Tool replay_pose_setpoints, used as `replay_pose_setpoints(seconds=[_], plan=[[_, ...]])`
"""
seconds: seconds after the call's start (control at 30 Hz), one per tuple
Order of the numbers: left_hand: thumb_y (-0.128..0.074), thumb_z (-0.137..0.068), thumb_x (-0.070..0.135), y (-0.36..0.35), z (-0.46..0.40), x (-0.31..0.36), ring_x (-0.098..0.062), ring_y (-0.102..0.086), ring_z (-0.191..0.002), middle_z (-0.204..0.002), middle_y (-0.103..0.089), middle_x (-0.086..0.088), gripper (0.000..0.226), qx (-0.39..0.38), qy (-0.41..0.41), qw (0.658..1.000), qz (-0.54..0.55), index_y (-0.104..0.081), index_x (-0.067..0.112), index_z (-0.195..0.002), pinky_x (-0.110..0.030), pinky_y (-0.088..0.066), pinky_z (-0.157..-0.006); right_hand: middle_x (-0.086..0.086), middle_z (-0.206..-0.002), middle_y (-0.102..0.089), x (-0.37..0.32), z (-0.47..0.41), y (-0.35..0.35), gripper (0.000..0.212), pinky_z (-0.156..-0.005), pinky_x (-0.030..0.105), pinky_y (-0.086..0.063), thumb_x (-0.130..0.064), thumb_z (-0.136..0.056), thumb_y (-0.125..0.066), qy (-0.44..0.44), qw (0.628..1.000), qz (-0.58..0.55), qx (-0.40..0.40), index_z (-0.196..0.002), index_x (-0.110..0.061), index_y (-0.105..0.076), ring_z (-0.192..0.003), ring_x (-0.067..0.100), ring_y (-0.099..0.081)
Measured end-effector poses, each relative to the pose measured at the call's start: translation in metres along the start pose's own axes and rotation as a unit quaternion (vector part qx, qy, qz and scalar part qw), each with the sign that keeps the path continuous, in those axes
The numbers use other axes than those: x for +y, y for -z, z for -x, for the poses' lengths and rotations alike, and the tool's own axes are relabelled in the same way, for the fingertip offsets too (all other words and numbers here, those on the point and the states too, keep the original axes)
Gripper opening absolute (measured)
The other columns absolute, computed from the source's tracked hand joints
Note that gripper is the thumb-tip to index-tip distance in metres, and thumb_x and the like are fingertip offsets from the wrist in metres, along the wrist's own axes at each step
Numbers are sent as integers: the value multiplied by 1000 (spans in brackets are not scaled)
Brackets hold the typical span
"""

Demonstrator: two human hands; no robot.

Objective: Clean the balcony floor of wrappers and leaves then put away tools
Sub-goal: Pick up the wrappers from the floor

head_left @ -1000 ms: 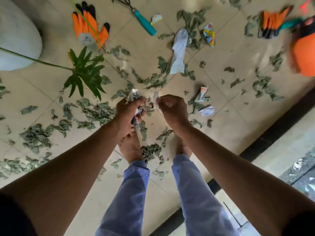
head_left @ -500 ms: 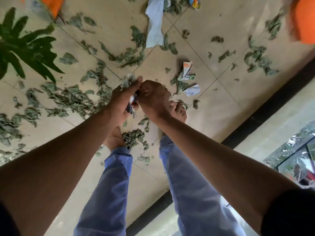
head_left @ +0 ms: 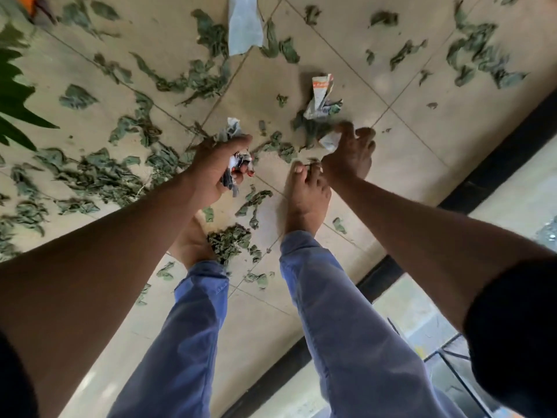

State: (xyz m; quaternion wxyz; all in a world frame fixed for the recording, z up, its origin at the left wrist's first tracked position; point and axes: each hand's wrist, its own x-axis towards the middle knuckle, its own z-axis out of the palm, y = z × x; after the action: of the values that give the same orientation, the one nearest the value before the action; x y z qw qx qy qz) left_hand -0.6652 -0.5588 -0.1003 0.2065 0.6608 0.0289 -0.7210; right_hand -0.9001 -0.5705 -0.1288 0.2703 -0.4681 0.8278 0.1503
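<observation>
My left hand (head_left: 218, 168) grips a bundle of crumpled wrappers (head_left: 236, 164) above the tiled floor. My right hand (head_left: 351, 153) reaches down to the floor, its fingers curled over a small white wrapper (head_left: 330, 141) beside my right foot (head_left: 304, 191). Just beyond it lies a crumpled orange-and-white wrapper (head_left: 321, 95). A long white wrapper (head_left: 242, 25) lies at the top edge. Dry green leaves (head_left: 99, 173) are scattered over most of the tiles, with a small heap (head_left: 230, 239) between my feet.
Live plant leaves (head_left: 13, 101) reach in from the left edge. A bit of an orange glove (head_left: 28, 1) shows at the top left corner. A black strip (head_left: 497, 152) borders the floor on the right, with a lower ledge beyond it.
My right hand has left the bundle in my left hand and dropped right to the small white wrapper on the floor. The view has shifted down and right.
</observation>
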Motion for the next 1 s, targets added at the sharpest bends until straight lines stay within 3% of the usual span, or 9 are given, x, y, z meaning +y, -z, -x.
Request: replay_pose_setpoints(seconds=[0.17,0.3,0.47,0.63,0.7,0.77,0.87,0.93,1.0], plan=[[-76,-90,20,-15,-7,-13,-13,-49,-48,-76,-63,-6,12,-16,1,1000,-4,-65,17,-87,-19,-33,-39,14,-125,-50,12,-29,-1,38,-72,36,-43,-5,-90,-59,53,999,7,2,-125,-20,-61,-112,37,-56],[-77,-90,21,-25,5,-19,-13,-50,-49,-79,-62,-6,12,-28,8,1000,2,-66,16,-92,-19,-34,-40,10,-118,-61,24,-20,17,23,-76,26,-41,-11,-91,-60,-14,993,-117,15,-110,-19,-72,-107,29,-61],[-74,-92,22,-46,22,-10,-15,-50,-52,-86,-61,-9,16,-45,15,998,40,-65,14,-101,-21,-35,-39,0,-110,-73,9,19,44,22,-78,23,-50,-20,-88,-70,36,972,-230,-34,-108,-23,-79,-90,10,-66],[-72,-95,30,-70,29,-4,-14,-47,-56,-88,-60,-13,20,-126,-20,990,67,-64,11,-95,-18,-34,-39,-11,-86,-74,-32,61,65,16,-69,22,-49,-15,-81,-77,105,945,-303,-72,-96,-21,-76,-80,7,-68],[-72,-94,31,-72,28,-2,-12,-46,-56,-90,-63,-12,25,-124,-27,990,64,-65,7,-98,-18,-33,-40,-10,-86,-74,-45,67,71,16,-64,15,-43,-13,-84,-72,121,945,-293,-83,-97,-22,-75,-82,7,-66],[-73,-93,24,-69,24,3,-10,-48,-54,-81,-67,-6,12,-104,-10,991,81,-68,13,-92,-17,-31,-40,-8,-98,-76,-53,67,76,28,-65,6,-37,-5,-83,-65,142,947,-264,-117,-103,-21,-78,-90,7,-65],[-74,-88,11,-56,19,11,-12,-51,-53,-79,-66,-4,13,-69,-2,996,65,-67,16,-97,-18,-31,-39,-16,-111,-70,-56,54,78,44,-73,7,-40,6,-82,-57,120,943,-275,-143,-108,-22,-79,-96,0,-61],[-73,-86,6,-50,16,14,-14,-51,-55,-81,-67,-2,19,-46,-7,998,50,-69,15,-102,-18,-32,-40,-14,-111,-69,-54,31,73,40,-73,18,-46,2,-85,-57,74,947,-302,-86,-109,-24,-76,-94,2,-61],[-70,-87,3,-44,13,15,-14,-51,-54,-81,-67,0,20,-33,-9,998,44,-70,15,-103,-18,-32,-41,-3,-113,-66,-53,2,63,34,-68,23,-40,-9,-87,-62,39,963,-267,-17,-118,-22,-66,-95,12,-60]])
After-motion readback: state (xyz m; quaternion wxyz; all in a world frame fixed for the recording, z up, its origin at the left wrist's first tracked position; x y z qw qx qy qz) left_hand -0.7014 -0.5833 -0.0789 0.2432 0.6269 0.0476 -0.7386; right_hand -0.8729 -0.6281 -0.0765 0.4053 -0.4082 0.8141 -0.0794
